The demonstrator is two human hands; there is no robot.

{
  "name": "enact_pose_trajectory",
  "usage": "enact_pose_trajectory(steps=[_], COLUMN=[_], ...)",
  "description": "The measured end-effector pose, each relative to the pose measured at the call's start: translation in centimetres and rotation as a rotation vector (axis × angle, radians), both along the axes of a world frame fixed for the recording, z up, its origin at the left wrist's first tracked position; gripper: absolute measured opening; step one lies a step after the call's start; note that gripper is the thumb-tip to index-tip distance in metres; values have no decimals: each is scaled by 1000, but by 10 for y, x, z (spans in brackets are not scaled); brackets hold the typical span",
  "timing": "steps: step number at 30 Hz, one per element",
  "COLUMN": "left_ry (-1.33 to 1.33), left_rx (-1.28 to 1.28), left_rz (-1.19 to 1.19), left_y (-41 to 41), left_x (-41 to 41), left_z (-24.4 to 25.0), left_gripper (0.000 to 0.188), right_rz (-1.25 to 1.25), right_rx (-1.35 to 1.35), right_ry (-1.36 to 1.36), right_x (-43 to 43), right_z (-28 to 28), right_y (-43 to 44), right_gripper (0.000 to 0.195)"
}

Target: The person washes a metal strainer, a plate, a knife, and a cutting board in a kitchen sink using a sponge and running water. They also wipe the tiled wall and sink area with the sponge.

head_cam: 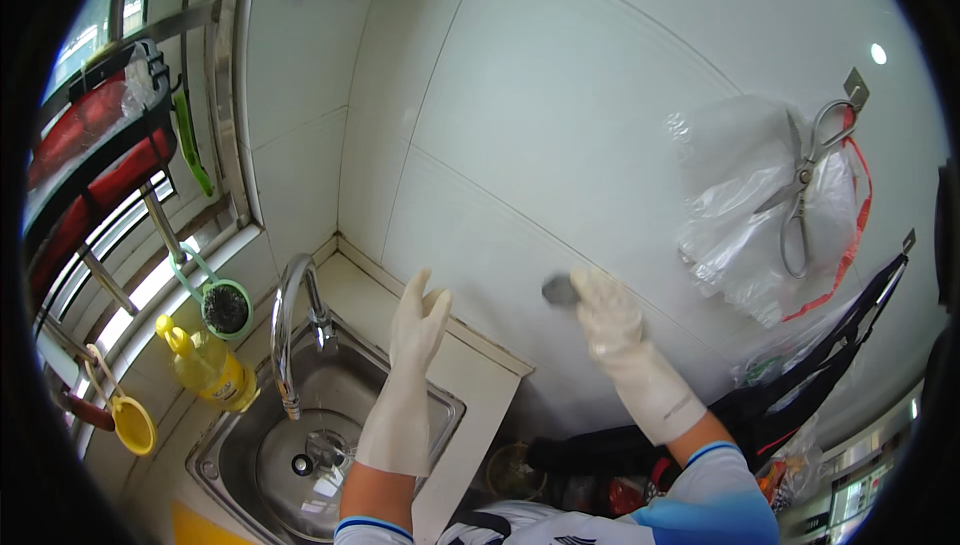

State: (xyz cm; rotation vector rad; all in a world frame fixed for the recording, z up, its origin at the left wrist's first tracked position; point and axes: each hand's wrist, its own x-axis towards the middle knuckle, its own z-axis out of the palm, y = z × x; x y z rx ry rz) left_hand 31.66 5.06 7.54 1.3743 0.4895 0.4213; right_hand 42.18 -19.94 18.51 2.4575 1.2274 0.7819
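Note:
My right hand [609, 312], in a cream rubber glove, grips a dark grey scouring pad [559, 291] in front of the white tiled wall [540, 147]. Blur hides whether the pad touches the tiles. In a matching glove, my left hand [421, 316] is raised over the counter [469, 365] beside the sink, thumb and fingers apart and nothing held. The stainless steel sink [360, 369] lies to its lower left. A curved chrome faucet [285, 320] rises at the sink's back edge. Inside the basin, a round metal lid with a black knob [302, 464] is partly hidden by my left forearm.
A yellow dish soap bottle [217, 372] and a green-framed scrubber [225, 309] are near the window at left. Metal scissors [804, 176] and clear plastic bags [739, 207] hang on the right wall. Black straps or fabric [810, 369] hang below them. A yellow ladle [133, 425] hangs far left.

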Motion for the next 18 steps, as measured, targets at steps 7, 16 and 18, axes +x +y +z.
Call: enact_pose_trajectory(steps=[7,16,18], left_ry=[125,92,97], left_rx=[-8,-161,-151], left_rz=[72,78,74], left_y=[-41,-14,-16], left_x=[26,-19,-12], left_z=[-84,-115,-110], left_gripper=[67,65,65], right_rz=[550,-477,-121], right_rx=[-10,-784,-268], right_ry=[98,822,662], right_x=[76,-4,0], right_z=[-57,-82,-7], right_y=[117,-78,-33], right_gripper=[42,23,20])
